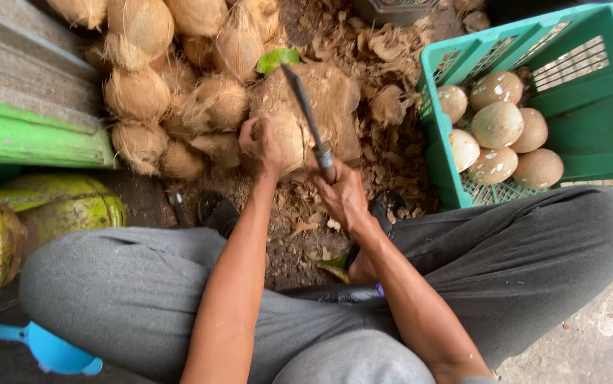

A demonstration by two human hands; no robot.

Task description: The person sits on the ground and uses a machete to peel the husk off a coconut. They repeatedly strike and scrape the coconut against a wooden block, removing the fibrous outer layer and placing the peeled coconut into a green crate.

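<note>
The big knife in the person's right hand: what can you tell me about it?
The knife has a long, dark, narrow blade and a handle with a pale metal band where the two meet. The right hand is closed around the handle. The blade slants up and to the left, its tip near a green leaf, over the husked coconut that the left hand steadies.

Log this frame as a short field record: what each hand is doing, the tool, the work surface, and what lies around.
left hand: grips a husked brown coconut, steadying it on a wooden block
right hand: closed round the handle of a long dark blade, blade raised over the coconut
pile: fibrous husked coconuts, beyond and to the left of the block
green crate: at right, holds smooth peeled coconuts
ground: strewn with husk scraps
near left: green unhusked coconuts, blue plastic funnel
posture: seated, grey trousers
</note>
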